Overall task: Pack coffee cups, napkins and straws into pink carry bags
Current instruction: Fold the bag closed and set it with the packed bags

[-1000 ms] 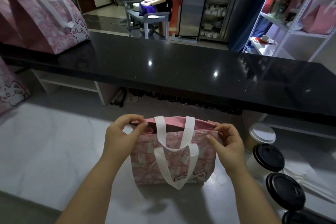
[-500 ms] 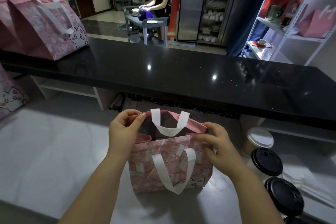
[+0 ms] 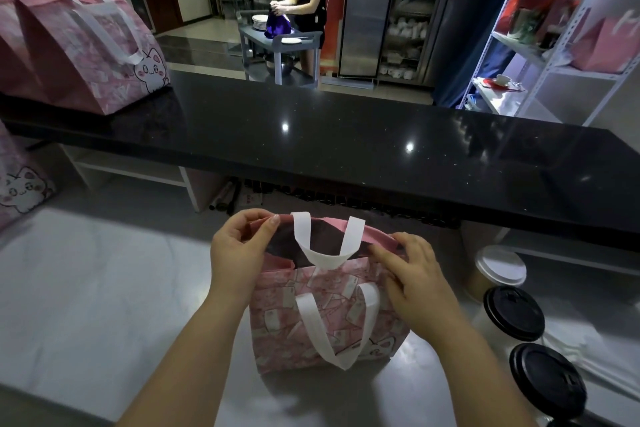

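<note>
Head view: on the pale worktop (image 3: 104, 288), three lidded coffee cups (image 3: 514, 312) stand in a row just right of the pink carry bag (image 3: 329, 319), nearest the right hand (image 3: 415, 281). Farther in, the left hand (image 3: 239, 253) pinches the bag's far-left rim and the right hand grips its right end, holding agape a mouth whose long axis runs left to right.
</note>
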